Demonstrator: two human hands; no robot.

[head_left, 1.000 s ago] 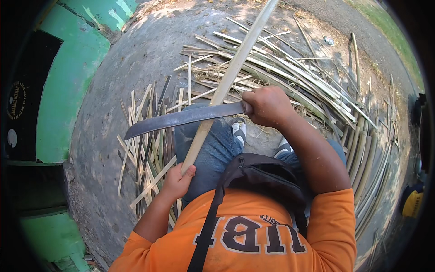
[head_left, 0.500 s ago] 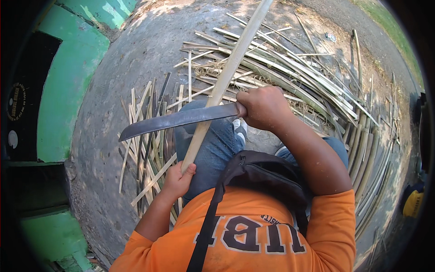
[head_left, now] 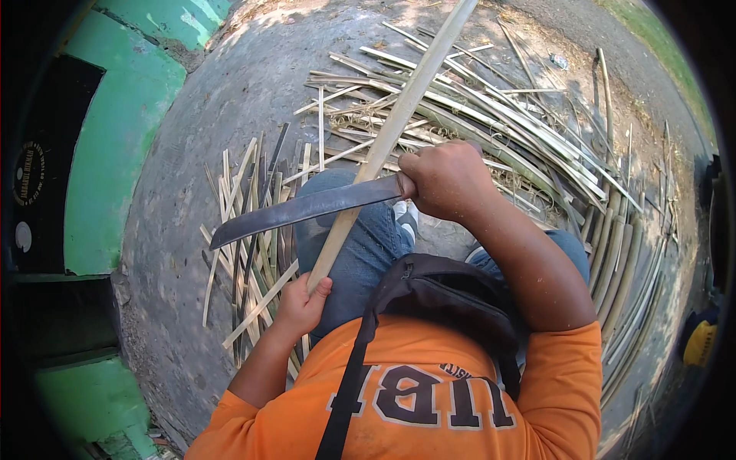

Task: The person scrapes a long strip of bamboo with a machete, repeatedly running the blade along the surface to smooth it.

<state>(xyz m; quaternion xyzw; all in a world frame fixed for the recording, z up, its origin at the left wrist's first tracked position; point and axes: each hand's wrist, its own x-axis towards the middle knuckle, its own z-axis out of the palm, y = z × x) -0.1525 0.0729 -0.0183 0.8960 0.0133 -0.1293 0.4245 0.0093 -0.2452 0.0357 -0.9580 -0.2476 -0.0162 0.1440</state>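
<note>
Bamboo strip (head_left: 400, 115) | end clasped in my left hand (head_left: 300, 305), lower centre-left | machete (head_left: 303, 208) gripped in my right hand (head_left: 447, 182), centre, crossing strip

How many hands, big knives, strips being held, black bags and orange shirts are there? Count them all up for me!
Hands: 2, the left hand and right hand
Big knife: 1
Held strip: 1
Black bag: 1
Orange shirt: 1
Total: 6

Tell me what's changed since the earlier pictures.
The knife has tilted slightly, its tip swinging toward the person, and the right hand has shifted a little left. Nothing was taken up or let go. The left hand stays on the pale strip.
</note>
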